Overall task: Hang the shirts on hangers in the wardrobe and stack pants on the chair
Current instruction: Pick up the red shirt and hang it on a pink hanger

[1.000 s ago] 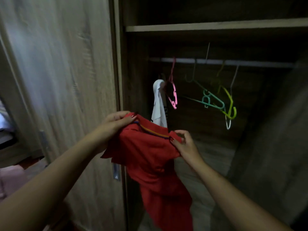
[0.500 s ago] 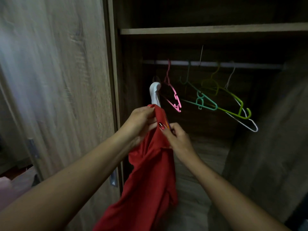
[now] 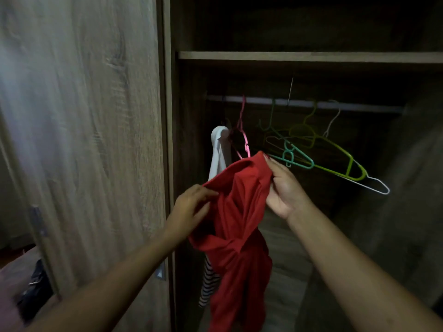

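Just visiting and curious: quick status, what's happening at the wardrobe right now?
Left hand and right hand both grip the red shirt. Shirt not on a hanger yet. Empty hangers on the rail; nothing blocking.

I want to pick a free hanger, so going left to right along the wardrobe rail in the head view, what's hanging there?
White garment → pink hanger → green hanger → yellow-green hanger → white hanger. The hangers tangle, so the order follows their hooks on the rail.
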`<control>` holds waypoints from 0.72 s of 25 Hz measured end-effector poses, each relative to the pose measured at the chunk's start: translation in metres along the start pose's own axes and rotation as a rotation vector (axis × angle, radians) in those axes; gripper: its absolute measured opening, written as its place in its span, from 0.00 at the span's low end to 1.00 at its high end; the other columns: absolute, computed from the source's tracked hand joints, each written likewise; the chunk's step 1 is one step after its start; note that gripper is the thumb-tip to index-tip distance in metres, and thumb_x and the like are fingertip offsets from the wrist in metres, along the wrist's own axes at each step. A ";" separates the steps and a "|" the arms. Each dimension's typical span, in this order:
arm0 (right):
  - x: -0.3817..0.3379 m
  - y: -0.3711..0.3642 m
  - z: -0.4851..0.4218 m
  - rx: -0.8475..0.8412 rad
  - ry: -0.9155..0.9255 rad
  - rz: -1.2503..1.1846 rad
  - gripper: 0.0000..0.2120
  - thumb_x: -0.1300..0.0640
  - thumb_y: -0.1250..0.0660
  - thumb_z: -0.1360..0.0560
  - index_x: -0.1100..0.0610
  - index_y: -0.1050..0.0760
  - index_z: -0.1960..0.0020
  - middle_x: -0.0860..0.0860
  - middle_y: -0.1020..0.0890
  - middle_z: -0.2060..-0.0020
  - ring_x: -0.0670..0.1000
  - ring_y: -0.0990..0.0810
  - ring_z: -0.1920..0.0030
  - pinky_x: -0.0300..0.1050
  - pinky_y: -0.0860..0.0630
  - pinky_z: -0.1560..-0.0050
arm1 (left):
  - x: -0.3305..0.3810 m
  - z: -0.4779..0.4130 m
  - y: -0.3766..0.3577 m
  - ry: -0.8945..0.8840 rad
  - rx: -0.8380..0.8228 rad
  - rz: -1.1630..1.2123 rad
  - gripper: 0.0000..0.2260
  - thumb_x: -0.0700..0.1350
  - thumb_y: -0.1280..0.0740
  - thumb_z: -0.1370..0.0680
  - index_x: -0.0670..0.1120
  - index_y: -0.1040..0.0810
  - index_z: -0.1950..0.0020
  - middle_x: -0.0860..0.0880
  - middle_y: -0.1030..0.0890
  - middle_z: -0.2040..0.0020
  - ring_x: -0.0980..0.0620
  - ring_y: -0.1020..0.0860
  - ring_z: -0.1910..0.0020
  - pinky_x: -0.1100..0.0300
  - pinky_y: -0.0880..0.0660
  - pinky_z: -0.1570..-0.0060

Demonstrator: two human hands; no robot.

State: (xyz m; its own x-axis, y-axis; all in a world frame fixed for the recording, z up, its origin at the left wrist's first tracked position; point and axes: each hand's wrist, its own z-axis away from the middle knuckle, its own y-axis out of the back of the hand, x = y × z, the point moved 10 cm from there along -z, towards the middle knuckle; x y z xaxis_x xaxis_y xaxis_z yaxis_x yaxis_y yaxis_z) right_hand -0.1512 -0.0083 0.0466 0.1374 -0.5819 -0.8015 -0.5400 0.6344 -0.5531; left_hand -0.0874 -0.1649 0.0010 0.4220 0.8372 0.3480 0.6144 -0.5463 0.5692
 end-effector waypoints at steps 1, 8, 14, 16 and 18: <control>-0.005 0.000 0.000 0.010 0.013 -0.010 0.10 0.57 0.42 0.20 0.58 0.24 0.55 0.51 0.16 0.67 0.46 0.17 0.65 0.41 0.18 0.55 | -0.007 0.013 -0.014 -0.002 -0.029 -0.117 0.14 0.40 0.32 0.28 0.48 0.22 0.43 0.50 0.26 0.44 0.54 0.27 0.45 0.55 0.26 0.44; -0.031 0.052 0.004 0.155 0.106 0.039 0.10 0.58 0.42 0.21 0.57 0.25 0.58 0.49 0.18 0.71 0.44 0.19 0.69 0.39 0.19 0.62 | -0.066 0.041 -0.055 0.304 -0.083 -0.046 0.20 0.33 0.34 0.32 0.45 0.22 0.41 0.44 0.21 0.44 0.46 0.21 0.47 0.65 0.29 0.49; -0.032 0.130 0.002 0.348 0.303 0.978 0.03 0.60 0.38 0.22 0.54 0.27 0.54 0.52 0.22 0.61 0.46 0.25 0.64 0.33 0.30 0.65 | -0.047 -0.015 0.002 0.332 0.031 0.027 0.03 0.35 0.30 0.27 0.41 0.17 0.58 0.46 0.16 0.62 0.60 0.20 0.67 0.68 0.28 0.63; -0.022 0.118 -0.001 0.188 0.381 1.334 0.06 0.52 0.35 0.24 0.54 0.25 0.55 0.53 0.21 0.63 0.49 0.23 0.64 0.37 0.30 0.62 | -0.033 -0.032 0.022 0.246 0.060 -0.129 0.02 0.37 0.29 0.27 0.40 0.16 0.58 0.45 0.15 0.61 0.51 0.18 0.63 0.63 0.30 0.61; 0.002 0.107 -0.004 -0.008 0.353 1.684 0.18 0.36 0.35 0.31 0.51 0.22 0.56 0.49 0.22 0.61 0.48 0.22 0.60 0.41 0.28 0.60 | -0.022 -0.046 0.039 0.153 0.068 -0.296 0.03 0.38 0.29 0.27 0.41 0.16 0.57 0.44 0.14 0.61 0.46 0.17 0.63 0.62 0.31 0.62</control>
State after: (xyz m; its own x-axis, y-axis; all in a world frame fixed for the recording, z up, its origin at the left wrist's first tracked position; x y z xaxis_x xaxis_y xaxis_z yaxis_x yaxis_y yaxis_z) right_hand -0.2117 0.0565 -0.0129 -0.7151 0.5943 -0.3681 0.1089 0.6149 0.7810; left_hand -0.1029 -0.2033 0.0497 0.1172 0.9512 0.2854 0.7406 -0.2752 0.6130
